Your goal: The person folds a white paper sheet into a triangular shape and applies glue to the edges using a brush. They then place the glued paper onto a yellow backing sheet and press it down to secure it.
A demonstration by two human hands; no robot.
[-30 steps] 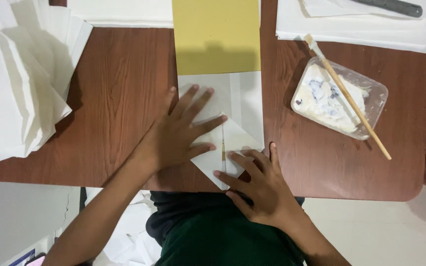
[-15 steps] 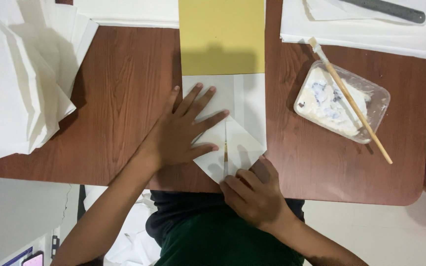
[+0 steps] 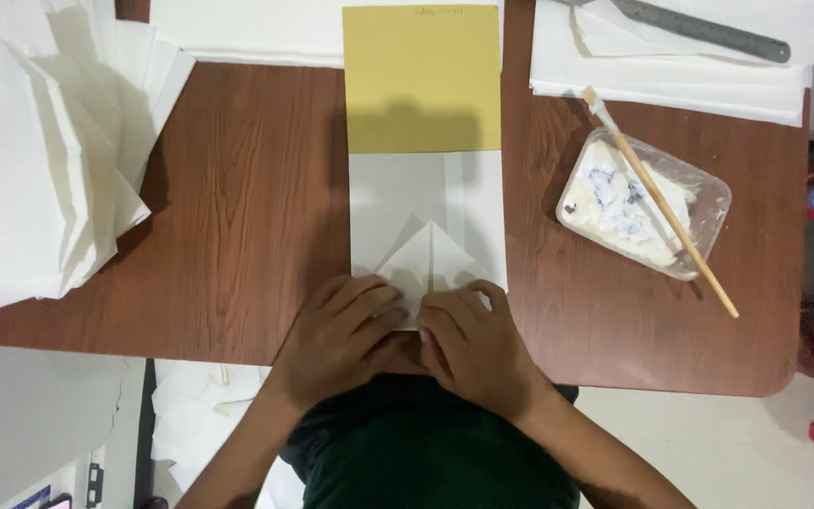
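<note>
Far left edge of the surface point(image 3: 237, 236): loose stack of white paper sheets point(image 3: 40, 170), fanned out, hanging past the edge.

Centre: yellow sheet point(image 3: 421, 80) runs from the far edge toward the middle. Folded white paper point(image 3: 426, 212) lies just below it, touching or slightly overlapping its lower edge, and reaches the near edge. Its near end is folded into a point, two flaps meeting on a centre crease.

Left hand point(image 3: 336, 339) is flat on the left flap at the near edge, fingers spread, pressing down, not gripping. Right hand point(image 3: 473, 344) is beside it, touching it, fingers curled onto the right flap, also pressing. Neither hand holds anything off the surface.

Right of centre: clear plastic tray point(image 3: 699, 203) with white paste, a brush point(image 3: 661, 203) lying diagonally across it, handle toward the near right corner.

Far right corner: more white sheets point(image 3: 671, 75) with a grey ruler point(image 3: 708, 30) on top.
</note>
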